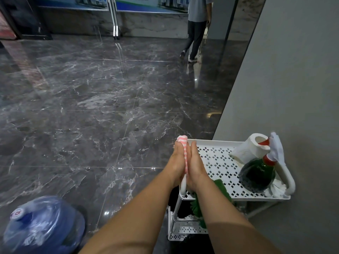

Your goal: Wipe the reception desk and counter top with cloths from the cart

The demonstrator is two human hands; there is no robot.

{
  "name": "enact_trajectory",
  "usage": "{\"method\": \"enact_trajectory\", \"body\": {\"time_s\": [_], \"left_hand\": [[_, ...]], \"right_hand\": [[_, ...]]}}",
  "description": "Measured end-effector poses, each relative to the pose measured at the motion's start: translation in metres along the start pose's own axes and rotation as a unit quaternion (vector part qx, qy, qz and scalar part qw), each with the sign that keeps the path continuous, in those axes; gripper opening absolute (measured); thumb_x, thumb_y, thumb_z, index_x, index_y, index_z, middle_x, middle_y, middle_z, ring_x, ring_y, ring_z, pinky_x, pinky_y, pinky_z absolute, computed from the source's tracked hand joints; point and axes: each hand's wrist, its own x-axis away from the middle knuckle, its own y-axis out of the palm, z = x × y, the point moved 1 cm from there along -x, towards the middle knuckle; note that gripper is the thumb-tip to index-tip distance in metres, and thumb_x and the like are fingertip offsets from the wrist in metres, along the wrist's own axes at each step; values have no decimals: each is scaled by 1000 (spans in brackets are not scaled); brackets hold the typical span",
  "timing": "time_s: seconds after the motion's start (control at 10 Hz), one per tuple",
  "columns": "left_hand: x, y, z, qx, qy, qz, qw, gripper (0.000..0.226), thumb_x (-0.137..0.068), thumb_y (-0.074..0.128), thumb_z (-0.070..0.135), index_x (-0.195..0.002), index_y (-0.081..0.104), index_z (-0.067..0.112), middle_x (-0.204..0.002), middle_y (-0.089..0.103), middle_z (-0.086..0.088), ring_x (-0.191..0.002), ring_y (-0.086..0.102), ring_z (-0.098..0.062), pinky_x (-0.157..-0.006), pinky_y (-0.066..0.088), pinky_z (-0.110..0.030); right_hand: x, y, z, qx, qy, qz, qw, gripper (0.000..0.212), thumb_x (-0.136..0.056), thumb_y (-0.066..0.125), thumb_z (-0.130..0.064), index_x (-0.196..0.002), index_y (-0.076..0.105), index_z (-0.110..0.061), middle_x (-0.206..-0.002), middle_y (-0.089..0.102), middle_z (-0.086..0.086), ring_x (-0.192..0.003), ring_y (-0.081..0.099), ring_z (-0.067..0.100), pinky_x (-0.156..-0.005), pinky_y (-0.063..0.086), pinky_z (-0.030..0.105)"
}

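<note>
A pink-and-white striped cloth point(183, 142) is pressed between my two palms, its folded top sticking out above my fingertips. My left hand point(175, 163) and my right hand point(197, 166) lie flat against each other with straight fingers, held above the left front corner of the white cart point(211, 142). The cart's perforated top tray carries a dark green spray bottle point(256, 176) with a white trigger and a roll of paper point(250, 150). A green cloth point(221, 186) shows on the shelf below, partly hidden by my right forearm.
A grey wall panel point(286, 85) rises right behind the cart. Dark polished marble floor point(91, 107) spreads to the left and ahead. A blue water jug point(42, 224) lies at the lower left. A person point(196, 33) walks away at the far end.
</note>
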Motion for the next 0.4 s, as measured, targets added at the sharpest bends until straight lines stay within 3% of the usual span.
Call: {"method": "enact_trajectory", "body": {"time_s": [0.2, 0.3, 0.4], "left_hand": [[-1, 2, 1, -48, 10, -9, 999, 66, -98, 21, 59, -139, 48, 14, -129, 60, -16, -119, 59, -27, -104, 44, -39], [-4, -8, 8, -161, 33, -1, 986, 98, -76, 15, 87, -145, 38, 22, -150, 40, -12, -137, 40, -26, -114, 32, -45], [-6, -21, 23, -266, 85, 18, 960, 80, -90, 8, 71, -151, 27, 23, -160, 18, -6, -148, 13, -26, -119, 14, -50]], "right_hand": [[-8, -9, -4, 60, 15, 25, 998, 61, -95, 33, -64, -89, 71, -16, -83, 73, 7, -80, 68, 20, -70, 52, 31], [-5, 3, -10, 169, 7, 35, 985, 78, -80, 35, -84, -111, 69, -20, -102, 72, 9, -83, 67, 22, -73, 53, 34], [-10, 11, -19, 290, -27, 37, 956, 100, -64, 31, -98, -134, 52, -30, -125, 62, 3, -103, 64, 22, -93, 48, 39]]}}
